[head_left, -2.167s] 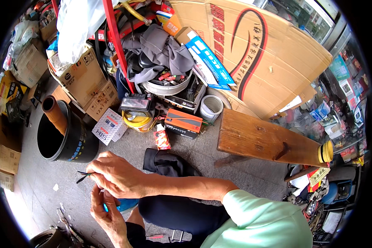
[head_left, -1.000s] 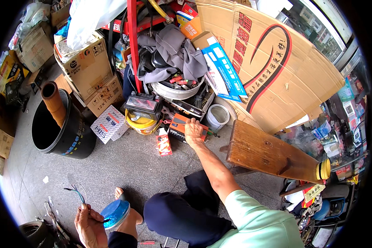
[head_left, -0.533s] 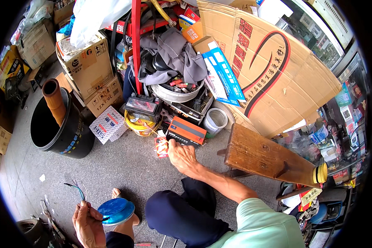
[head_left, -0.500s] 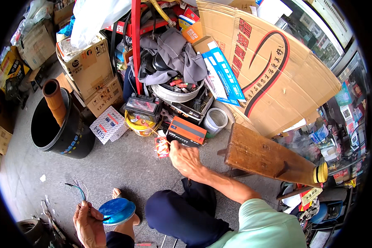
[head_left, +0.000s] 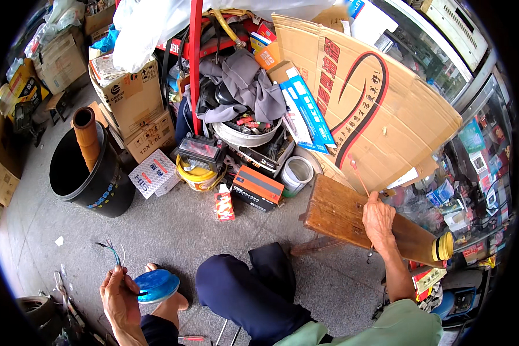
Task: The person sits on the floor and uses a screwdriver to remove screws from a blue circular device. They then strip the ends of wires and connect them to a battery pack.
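Observation:
Low on the left, my left hand (head_left: pixel 121 294) pinches a cable (head_left: pixel 119 260) between thumb and fingers. Several thin wires, one of them blue-green, fan out above the fingertips. My right hand (head_left: pixel 379 222) is closed above a wooden bench (head_left: pixel 343 210). From its fingers a thin reddish wire or rod (head_left: pixel 358 176) sticks up, with a small rounded tip in front of the cardboard. A small dark end hangs below that hand; what it belongs to I cannot tell.
An orange-and-black box (head_left: pixel 258 187), a small red-and-white box (head_left: pixel 225 205), a battery (head_left: pixel 201 151) and a white tub (head_left: pixel 297 173) stand ahead. A black bucket (head_left: pixel 112 196) stands left. A large cardboard sheet (head_left: pixel 409 109) leans behind the bench, beside a glass case (head_left: pixel 478 190).
My right hand has moved right, from beside the orange-and-black box to above the bench, carrying the reddish wire or rod. My left hand keeps its pinch on the cable.

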The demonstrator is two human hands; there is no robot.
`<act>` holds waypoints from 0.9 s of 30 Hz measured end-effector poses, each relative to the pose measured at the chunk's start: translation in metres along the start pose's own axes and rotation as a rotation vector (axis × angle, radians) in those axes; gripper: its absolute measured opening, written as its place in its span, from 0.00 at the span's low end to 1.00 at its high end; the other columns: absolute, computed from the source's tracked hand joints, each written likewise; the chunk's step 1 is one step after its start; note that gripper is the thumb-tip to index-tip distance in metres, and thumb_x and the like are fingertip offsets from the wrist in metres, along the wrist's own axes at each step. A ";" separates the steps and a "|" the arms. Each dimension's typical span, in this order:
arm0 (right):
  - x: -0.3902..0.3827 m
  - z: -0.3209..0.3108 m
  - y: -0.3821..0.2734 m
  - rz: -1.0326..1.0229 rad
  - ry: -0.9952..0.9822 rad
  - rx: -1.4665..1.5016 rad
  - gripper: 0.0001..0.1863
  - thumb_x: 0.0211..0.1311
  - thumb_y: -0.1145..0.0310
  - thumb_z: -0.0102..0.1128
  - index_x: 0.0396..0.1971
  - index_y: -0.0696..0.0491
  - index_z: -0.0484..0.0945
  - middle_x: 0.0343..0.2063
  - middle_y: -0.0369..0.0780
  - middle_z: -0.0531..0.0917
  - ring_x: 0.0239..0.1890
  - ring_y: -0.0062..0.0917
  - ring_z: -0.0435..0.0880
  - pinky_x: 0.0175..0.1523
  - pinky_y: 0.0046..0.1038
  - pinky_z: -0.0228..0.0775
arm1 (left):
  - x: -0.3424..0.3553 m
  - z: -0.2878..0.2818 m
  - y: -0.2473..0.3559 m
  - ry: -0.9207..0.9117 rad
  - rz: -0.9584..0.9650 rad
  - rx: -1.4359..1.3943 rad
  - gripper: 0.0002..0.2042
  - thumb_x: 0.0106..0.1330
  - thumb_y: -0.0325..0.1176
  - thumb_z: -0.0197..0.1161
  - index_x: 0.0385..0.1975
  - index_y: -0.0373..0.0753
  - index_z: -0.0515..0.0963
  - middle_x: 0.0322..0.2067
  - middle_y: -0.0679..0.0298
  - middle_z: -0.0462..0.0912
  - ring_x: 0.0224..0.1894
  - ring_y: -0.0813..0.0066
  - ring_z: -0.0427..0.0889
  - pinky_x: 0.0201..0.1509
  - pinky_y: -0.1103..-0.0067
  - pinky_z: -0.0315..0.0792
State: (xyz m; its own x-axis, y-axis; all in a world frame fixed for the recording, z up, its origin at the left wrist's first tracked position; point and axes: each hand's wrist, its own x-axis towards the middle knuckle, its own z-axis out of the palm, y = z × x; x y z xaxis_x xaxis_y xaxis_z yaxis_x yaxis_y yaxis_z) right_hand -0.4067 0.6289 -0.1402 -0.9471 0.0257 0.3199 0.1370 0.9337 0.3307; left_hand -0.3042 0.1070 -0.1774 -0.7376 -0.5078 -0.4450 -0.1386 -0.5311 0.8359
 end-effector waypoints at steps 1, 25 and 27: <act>-0.003 0.005 0.008 -0.016 -0.031 -0.039 0.05 0.57 0.73 0.51 0.24 0.57 0.69 0.16 0.46 0.77 0.18 0.40 0.80 0.26 0.37 0.71 | 0.001 -0.003 -0.001 -0.012 0.005 0.001 0.08 0.64 0.33 0.56 0.28 0.35 0.72 0.13 0.65 0.69 0.16 0.76 0.68 0.21 0.82 0.62; 0.131 0.232 -0.293 -0.226 -0.514 0.507 0.57 0.20 0.57 0.78 0.58 0.58 0.56 0.52 0.50 0.70 0.57 0.41 0.68 0.58 0.37 0.64 | -0.018 -0.038 0.029 0.246 -0.049 -0.054 0.05 0.66 0.30 0.54 0.30 0.35 0.71 0.19 0.66 0.69 0.23 0.78 0.68 0.28 0.81 0.62; 0.139 0.217 -0.299 -0.192 -0.652 0.477 0.56 0.20 0.58 0.77 0.56 0.59 0.56 0.54 0.51 0.68 0.59 0.41 0.66 0.61 0.34 0.61 | -0.021 -0.039 0.039 0.211 -0.113 -0.070 0.05 0.67 0.29 0.53 0.32 0.33 0.72 0.24 0.65 0.69 0.28 0.78 0.66 0.35 0.81 0.62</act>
State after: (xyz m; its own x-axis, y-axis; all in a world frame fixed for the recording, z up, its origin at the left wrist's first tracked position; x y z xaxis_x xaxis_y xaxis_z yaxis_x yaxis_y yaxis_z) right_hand -0.6421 0.4308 -0.3871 -0.9399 -0.0850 -0.3308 -0.0431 0.9903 -0.1321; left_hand -0.2682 0.0707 -0.1484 -0.5648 -0.5692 -0.5975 -0.1603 -0.6346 0.7560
